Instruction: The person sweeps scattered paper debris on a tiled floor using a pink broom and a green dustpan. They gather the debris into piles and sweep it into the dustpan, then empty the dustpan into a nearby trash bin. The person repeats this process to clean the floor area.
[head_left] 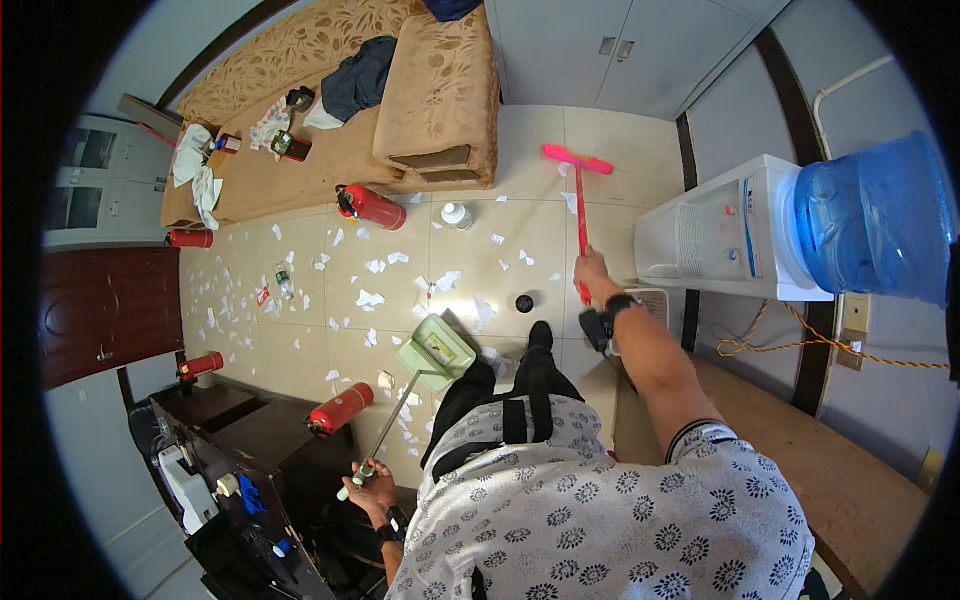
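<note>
My right hand (594, 272), stretched forward, is closed round the red handle of a broom (577, 160). The broom's pink head rests on the tiled floor between the sofa and the water dispenser, with scraps of white paper by its bristles. Low on the left, my left hand (372, 492) grips the long handle of a green dustpan (436, 350). The pan lies on the floor beside my left leg. Torn paper scraps (370, 299) are scattered over the floor, most thickly to the left of the pan. A small black round object (524, 304) sits just ahead of my shoe.
A red fire extinguisher (372, 207) and a white bottle (456, 216) stand near the brown sofa (440, 100). Another fire extinguisher (341, 410) is beside the dark desk (250, 440). At right is a water dispenser (700, 240) with an orange cord (790, 345). A plastic bottle (285, 281) lies among the scraps.
</note>
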The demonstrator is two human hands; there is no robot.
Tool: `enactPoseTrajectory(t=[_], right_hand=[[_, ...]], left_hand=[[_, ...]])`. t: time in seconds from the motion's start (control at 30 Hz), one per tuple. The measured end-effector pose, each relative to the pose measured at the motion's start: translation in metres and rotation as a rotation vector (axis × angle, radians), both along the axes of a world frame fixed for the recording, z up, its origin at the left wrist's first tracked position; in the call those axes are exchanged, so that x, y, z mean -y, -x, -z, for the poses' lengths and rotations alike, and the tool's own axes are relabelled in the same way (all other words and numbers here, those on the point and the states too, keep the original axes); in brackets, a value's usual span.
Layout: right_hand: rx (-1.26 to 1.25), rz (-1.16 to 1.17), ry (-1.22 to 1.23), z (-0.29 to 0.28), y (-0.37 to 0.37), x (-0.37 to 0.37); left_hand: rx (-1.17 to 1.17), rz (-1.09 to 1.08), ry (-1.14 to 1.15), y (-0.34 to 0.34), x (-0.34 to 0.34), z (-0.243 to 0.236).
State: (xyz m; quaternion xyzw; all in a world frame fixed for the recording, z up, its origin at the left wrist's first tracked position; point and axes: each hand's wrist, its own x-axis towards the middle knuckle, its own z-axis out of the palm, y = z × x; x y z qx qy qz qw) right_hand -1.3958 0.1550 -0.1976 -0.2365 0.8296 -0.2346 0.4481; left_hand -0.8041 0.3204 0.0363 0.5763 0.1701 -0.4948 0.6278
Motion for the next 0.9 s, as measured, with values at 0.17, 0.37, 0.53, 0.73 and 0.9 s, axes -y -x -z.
enactPoseTrajectory(t=[0.17, 0.37, 0.53, 0.73, 0.9], right_hand=[[-0.121, -0.155, 0.088, -0.02, -0.044, -0.102], [0.473, 0.03, -0.026, -0.151, -0.079, -0.168], [0.347, 0.019, 0.057, -0.158, -0.129, -0.159], [0.073, -0.064, 0.217, -0.043, -0.153, -0.054], [-0.135, -0.265, 0.071, -0.054, -0.221, -0.034]], left_hand=[[0.017, 0.104, 0.04, -0.007, 0.013, 0.023], [-0.082, 0.071, -0.039, -0.02, 0.072, 0.038], [-0.096, 0.215, -0.029, -0.053, 0.103, 0.049], [-0.127, 0.269, -0.061, -0.088, 0.114, 0.053], [-0.149, 0.303, -0.106, -0.125, 0.103, 0.049]])
